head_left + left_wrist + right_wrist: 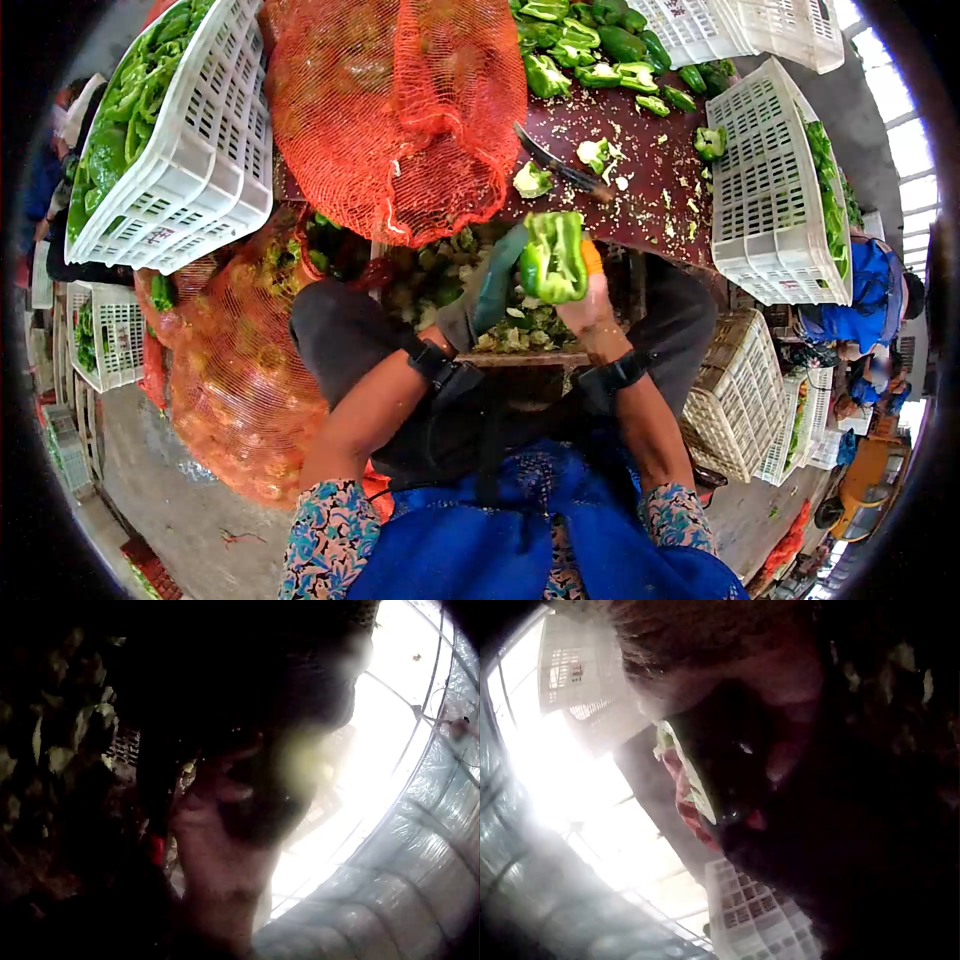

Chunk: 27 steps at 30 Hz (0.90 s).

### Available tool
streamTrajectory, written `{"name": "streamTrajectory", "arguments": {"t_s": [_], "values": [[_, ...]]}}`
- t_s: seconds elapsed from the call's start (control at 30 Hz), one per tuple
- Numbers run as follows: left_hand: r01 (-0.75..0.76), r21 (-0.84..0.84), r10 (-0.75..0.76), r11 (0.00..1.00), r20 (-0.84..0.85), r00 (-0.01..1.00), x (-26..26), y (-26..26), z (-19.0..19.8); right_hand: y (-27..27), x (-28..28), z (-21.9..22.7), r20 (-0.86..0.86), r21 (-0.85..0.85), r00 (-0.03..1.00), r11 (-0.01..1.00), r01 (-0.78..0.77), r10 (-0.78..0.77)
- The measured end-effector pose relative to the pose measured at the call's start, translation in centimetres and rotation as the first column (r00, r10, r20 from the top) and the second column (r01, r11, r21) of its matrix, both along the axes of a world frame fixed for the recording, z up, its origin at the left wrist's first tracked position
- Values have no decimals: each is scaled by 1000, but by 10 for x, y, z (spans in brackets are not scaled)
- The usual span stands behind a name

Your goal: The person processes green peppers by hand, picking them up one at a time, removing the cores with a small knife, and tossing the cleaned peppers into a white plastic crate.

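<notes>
In the head view, a cut green bell pepper (pixel 553 262), its pale inner ribs showing, is held up between the two hands over a heap of trimmings. My right hand (pixel 588 300), orange at the fingers, grips its right side. My left hand (pixel 482 300), in a grey-green glove, lies along its left edge; its fingertips are hidden behind the pepper, so I cannot tell whether they curl round it. Both wrist views are very dark; the right one shows the pepper's pale cut edge (pixel 686 769). A knife (pixel 565 168) lies on the dark red tabletop (pixel 650 150) beyond.
An orange mesh sack (pixel 400 110) stands against the tabletop's left side. White crates of peppers stand left (pixel 190 150) and right (pixel 765 190). Cut peppers (pixel 600 45) lie at the back, with pepper cores (pixel 532 180) nearer. Trimmings (pixel 530 330) fill a container between the knees.
</notes>
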<state>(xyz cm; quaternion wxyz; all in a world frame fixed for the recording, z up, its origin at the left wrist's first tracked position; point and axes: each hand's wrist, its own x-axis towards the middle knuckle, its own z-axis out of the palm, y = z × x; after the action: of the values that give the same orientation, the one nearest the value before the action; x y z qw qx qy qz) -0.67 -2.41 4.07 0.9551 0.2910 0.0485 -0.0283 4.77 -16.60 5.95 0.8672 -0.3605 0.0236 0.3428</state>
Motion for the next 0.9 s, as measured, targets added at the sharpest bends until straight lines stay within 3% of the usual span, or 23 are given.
{"name": "streamTrajectory", "arguments": {"t_s": [0.03,0.07,0.1,0.13,0.17,0.2,0.23,0.3,0.33,0.37,0.43,0.5,0.57,0.6,0.67,0.7,0.77,0.8,0.9], "values": [[21,-87,-23,996,-19,1000,-2,1,-4,7,-7,4,64,-1,998,1000,-4,4],[-66,-107,73,992,67,995,2,-2,-8,12,-8,2,66,-141,998,990,17,-8],[-64,-148,77,987,85,993,1,-1,-11,15,-7,-1,69,-278,997,960,37,-18],[-49,-236,65,971,60,996,-1,1,-10,11,5,-12,135,-510,978,857,-69,160],[-37,-322,52,946,38,998,-3,4,-8,2,10,-20,512,-602,824,786,142,243],[54,-538,-57,841,12,998,-6,8,11,0,11,-9,774,-586,523,718,375,358],[41,-530,-58,847,-16,998,-6,9,13,0,10,1,864,-467,138,669,579,484],[11,-514,-54,858,-69,996,-6,11,14,3,14,15,861,-429,189,475,768,471],[44,-478,-64,877,-26,998,-7,12,11,5,9,42,874,-458,251,532,712,417],[34,-444,-52,895,-28,998,-7,11,11,5,11,57,898,-420,192,646,637,395],[22,-374,-36,927,-31,999,-4,8,11,13,8,59,799,-543,235,497,677,554],[-39,-259,37,965,-13,999,1,3,-5,18,8,66,530,-689,204,278,670,823],[-124,-64,123,990,-30,992,1,2,-11,28,9,64,367,-775,289,119,621,884],[-128,-29,126,991,-67,990,2,3,-9,28,11,56,414,-751,253,171,638,874],[-151,200,160,968,-32,987,3,1,-10,28,15,36,502,-695,183,269,667,845],[-160,310,171,937,-10,985,4,0,-11,29,19,37,494,-751,218,287,594,842],[-129,340,147,931,-29,989,4,1,-16,29,26,38,465,-843,284,321,432,839],[-105,379,135,919,-53,989,1,2,-7,27,26,32,598,-755,200,462,465,777],[-43,403,91,914,-102,991,-3,4,-3,21,27,25,498,-853,533,497,159,684]]}}
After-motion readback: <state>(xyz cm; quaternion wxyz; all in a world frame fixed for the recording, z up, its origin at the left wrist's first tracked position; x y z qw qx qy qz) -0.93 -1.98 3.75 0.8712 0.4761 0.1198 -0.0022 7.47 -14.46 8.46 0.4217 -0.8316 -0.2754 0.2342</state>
